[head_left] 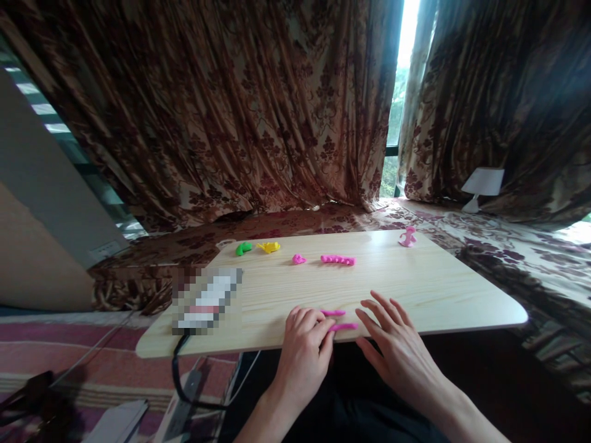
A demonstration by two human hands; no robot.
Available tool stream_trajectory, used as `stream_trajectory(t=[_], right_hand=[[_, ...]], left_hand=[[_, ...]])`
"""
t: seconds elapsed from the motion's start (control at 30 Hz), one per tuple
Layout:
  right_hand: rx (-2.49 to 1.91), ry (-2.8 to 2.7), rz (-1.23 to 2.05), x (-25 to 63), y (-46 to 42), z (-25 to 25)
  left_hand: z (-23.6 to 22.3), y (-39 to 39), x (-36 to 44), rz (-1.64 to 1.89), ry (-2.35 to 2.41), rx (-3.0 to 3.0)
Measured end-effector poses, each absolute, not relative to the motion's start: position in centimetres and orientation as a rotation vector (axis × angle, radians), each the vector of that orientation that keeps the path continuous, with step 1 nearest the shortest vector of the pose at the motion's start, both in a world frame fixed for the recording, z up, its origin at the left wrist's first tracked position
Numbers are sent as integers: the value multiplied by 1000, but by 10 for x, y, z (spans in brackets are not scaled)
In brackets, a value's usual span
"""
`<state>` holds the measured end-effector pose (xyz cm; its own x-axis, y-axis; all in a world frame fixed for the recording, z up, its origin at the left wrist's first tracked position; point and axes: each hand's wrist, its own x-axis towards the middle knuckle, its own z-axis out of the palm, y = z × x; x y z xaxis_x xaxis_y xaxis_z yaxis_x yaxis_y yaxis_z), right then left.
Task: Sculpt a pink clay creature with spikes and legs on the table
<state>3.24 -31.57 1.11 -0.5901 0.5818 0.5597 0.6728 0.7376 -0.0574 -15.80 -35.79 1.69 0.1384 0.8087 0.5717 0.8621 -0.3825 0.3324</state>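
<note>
In the head view, the left hand (305, 332) rested at the near edge of the desk (429, 295), its fingers bent and close together over the left ends of two thin magenta strips (345, 327); whether it pinched them or only pressed them down could not be told. The strips lay roughly side by side, their free ends pointing right toward the other hand. The right hand (392, 332) was open and held nothing, fingers spread, just beside those ends. Farther back lay one ridged magenta bar (338, 260) and, left of it, one small magenta lump (298, 259). Toward the far left corner were one green piece (244, 248) and one yellow piece (270, 247), near each other; one pale pink piece (408, 237) stood near the far right corner. A single pixelated object (207, 301) covered the desk's left side, with one black cable (175, 369) leading off its near end.
</note>
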Motion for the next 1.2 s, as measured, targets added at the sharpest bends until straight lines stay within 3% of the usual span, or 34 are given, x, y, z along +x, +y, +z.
stream_trajectory(t=[1.2], right_hand=[[-896,-2473,-46,8,-327,11]], left_hand=[[15,-365,-167,-1093,-1811,-2269]])
